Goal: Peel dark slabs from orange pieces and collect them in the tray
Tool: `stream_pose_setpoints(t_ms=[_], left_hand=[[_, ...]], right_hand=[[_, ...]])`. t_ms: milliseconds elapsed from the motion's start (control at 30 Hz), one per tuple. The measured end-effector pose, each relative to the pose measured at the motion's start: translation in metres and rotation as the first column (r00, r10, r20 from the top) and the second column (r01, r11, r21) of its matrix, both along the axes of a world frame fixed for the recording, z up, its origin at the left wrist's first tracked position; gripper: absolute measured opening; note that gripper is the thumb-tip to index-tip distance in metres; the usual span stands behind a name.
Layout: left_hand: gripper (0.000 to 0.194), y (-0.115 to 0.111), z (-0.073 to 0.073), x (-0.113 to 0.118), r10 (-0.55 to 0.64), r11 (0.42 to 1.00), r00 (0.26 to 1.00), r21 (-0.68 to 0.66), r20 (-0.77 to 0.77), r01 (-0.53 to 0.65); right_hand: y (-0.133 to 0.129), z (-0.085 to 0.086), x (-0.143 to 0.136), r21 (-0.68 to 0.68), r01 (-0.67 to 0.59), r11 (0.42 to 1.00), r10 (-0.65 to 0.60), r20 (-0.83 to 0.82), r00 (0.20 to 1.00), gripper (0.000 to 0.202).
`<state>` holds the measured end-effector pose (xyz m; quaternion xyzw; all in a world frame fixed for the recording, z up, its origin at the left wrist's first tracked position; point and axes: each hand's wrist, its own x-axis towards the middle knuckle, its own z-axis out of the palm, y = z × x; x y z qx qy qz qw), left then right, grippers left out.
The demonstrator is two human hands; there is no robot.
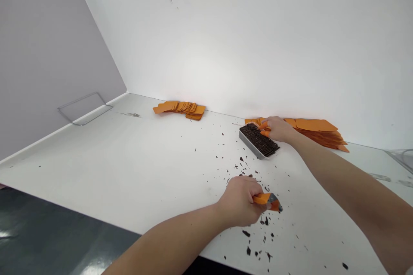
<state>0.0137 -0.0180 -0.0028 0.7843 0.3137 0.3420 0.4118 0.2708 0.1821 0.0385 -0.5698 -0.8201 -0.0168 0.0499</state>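
My left hand (241, 201) is closed above the near part of the white table. It grips a small orange piece (262, 198) with a grey patch at its tip; I cannot tell whether some of the orange is a finger cover. Farther back, my right hand (278, 129) reaches into a shallow grey tray (253, 148) packed with thin dark brown strips (260, 139). Orange covers sit on its thumb and forefinger, which touch the strips. What lies between those fingertips is too small to make out. Behind this hand lies a fanned row of orange flat pieces (318, 129).
Another overlapping row of orange pieces (180, 108) lies by the back wall. Dark flakes (248, 250) are scattered over the white table (129, 172). A bent wire frame (84, 109) leans at the left wall. The white back wall (258, 43) bounds the table.
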Motion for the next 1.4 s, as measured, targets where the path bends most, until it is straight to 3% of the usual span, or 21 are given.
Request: stream_pose_setpoints(t_ms=[133,233,533,733,967,1133,1400], left_hand=[[0.036,0.000,0.001,-0.001,-0.011,1.000,1.000,-0.007,-0.017,0.011],[0.037,-0.001,0.002,0.000,-0.025,1.000,1.000,0.018,-0.007,0.026],[0.039,-0.002,0.002,0.000,-0.028,0.997,0.999,0.064,-0.025,0.030],[0.032,-0.001,0.002,0.000,-0.028,0.998,0.999,0.058,-0.039,0.030],[0.031,-0.002,0.004,0.000,-0.021,0.998,1.000,0.057,-0.020,0.022],[0.030,-0.003,0.006,-0.001,-0.028,0.998,0.999,0.054,-0.026,0.030],[0.041,-0.003,0.006,0.001,-0.025,0.997,1.000,0.072,0.004,0.024]], right_hand=[[-0.012,0.010,0.018,-0.016,0.065,0.998,-0.065,0.019,0.998,0.023],[-0.025,0.011,0.035,-0.074,0.048,0.996,-0.046,0.026,0.999,0.016],[-0.061,-0.007,0.056,-0.079,-0.023,0.997,0.022,-0.018,1.000,0.018],[-0.081,-0.005,0.052,0.000,-0.068,0.998,0.068,-0.053,0.996,0.017],[-0.103,-0.008,0.028,0.024,-0.156,0.987,0.158,-0.090,0.983,0.020],[-0.107,-0.019,0.019,0.020,-0.118,0.993,0.120,-0.121,0.985,0.029],[-0.109,-0.022,0.012,0.037,-0.085,0.996,0.089,-0.151,0.985,0.028]])
